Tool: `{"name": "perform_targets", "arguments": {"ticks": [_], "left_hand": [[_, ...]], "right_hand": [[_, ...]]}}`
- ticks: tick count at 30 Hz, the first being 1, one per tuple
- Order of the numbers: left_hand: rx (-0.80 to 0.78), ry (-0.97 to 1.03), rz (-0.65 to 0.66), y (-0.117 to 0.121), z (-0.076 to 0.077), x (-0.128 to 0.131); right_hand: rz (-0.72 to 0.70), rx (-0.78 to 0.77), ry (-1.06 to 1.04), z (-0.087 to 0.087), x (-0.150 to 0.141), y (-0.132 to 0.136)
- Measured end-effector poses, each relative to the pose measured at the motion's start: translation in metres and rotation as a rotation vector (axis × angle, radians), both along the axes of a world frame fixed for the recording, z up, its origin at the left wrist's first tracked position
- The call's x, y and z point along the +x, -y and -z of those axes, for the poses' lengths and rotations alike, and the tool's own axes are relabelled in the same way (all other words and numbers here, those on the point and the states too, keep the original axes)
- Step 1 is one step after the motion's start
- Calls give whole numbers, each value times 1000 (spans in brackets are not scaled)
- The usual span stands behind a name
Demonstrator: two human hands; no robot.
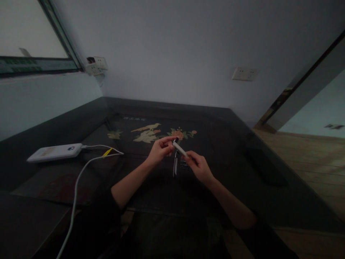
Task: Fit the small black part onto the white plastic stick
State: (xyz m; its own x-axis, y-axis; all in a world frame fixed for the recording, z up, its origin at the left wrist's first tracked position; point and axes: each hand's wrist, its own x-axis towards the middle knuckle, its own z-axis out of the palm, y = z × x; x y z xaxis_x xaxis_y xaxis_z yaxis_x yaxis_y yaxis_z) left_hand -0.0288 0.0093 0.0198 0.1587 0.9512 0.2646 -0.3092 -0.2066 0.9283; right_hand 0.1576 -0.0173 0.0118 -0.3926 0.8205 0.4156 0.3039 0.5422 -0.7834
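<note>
Pale bar [180, 149] pinched, left hand [159, 149] far end, right hand [198, 167] near end; looks mid-job, silver-edged strip [175, 167] hanging below.

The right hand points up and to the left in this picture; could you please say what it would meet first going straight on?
Beyond the pale bar in its grip, the right hand would probably meet the left hand first, near the bar's far end; depth is unclear.
</note>
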Motion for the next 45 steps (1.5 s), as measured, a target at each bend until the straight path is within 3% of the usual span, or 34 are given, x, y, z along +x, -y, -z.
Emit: {"name": "perform_targets", "arguments": {"ticks": [10,20,29,39,45], "left_hand": [[43,-13,28,-2,7,-1],[-16,-11,-5,0,1,0],[16,3,23,1,4,1],[-21,17,-4,0,2,2],[6,-9,4,-1,6,0]], "right_hand": [[171,17,-40,8,2,-8],[-9,1,-14,5,0,-2],[166,-15,-57,6,2,-8],[2,-21,-7,0,0,1],[65,25,14,1,1,-3]]}}
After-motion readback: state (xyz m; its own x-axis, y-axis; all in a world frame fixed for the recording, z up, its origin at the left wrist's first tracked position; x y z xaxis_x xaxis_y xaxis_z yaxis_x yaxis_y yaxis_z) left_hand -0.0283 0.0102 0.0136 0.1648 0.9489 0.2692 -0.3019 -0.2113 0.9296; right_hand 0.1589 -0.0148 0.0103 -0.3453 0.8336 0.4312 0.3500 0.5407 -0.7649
